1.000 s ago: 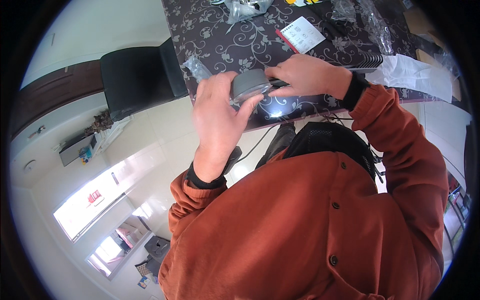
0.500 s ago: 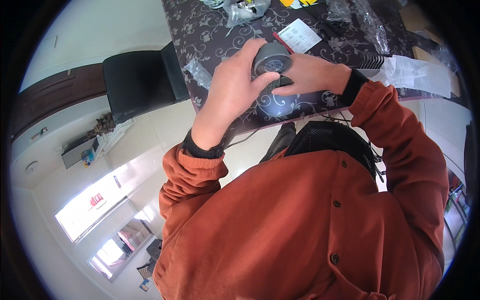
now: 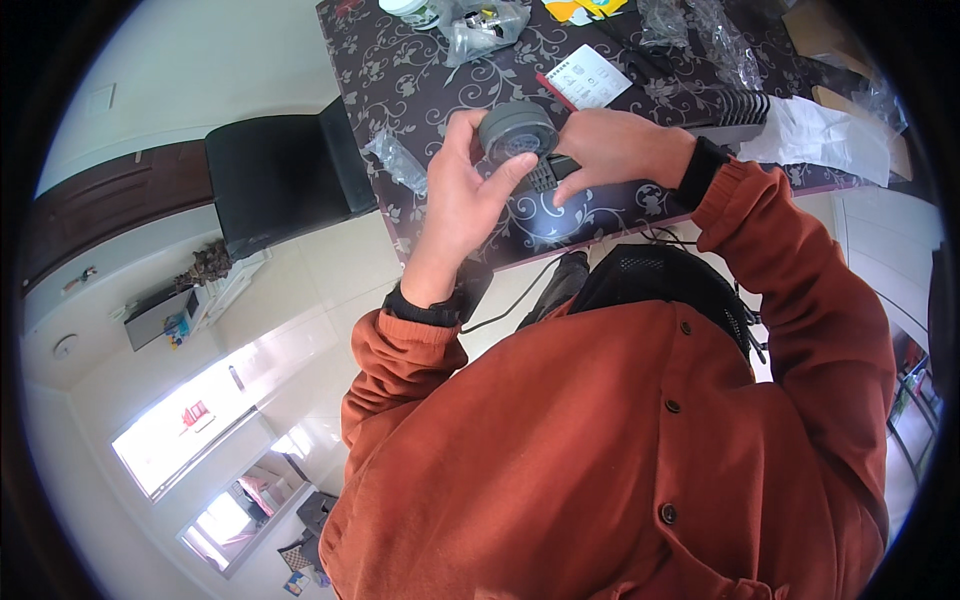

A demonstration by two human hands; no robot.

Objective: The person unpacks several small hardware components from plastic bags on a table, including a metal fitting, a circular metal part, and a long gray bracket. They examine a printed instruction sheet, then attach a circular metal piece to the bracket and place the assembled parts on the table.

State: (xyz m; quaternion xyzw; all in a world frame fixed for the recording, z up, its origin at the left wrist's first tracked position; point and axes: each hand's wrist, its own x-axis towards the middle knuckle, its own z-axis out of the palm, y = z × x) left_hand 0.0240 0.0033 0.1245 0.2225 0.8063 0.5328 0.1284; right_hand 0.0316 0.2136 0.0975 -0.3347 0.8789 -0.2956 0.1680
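Observation:
My left hand point(image 3: 466, 190) grips a dark grey, drum-shaped device point(image 3: 519, 128) above the near edge of the table, its thumb pressed on the lower side. The device has a thick round rim and a glassy round face; I cannot tell its exact kind. Just below it is a black part with a gridded surface point(image 3: 543, 178). My right hand point(image 3: 610, 150) is closed beside the device, fingers curled at the black part. Whether this part joins the device is hidden by the fingers.
On the dark floral-patterned table point(image 3: 400, 95) lie a red-edged notepad point(image 3: 590, 78), a clear bag with small items point(image 3: 485, 30), crumpled plastic point(image 3: 398, 162), a black spiral-bound item point(image 3: 745, 110) and white paper point(image 3: 820, 140). A black chair point(image 3: 270, 175) stands left.
Both hands have shifted slightly left and toward me with the device. The device has tilted, and more of the black gridded part shows between the hands.

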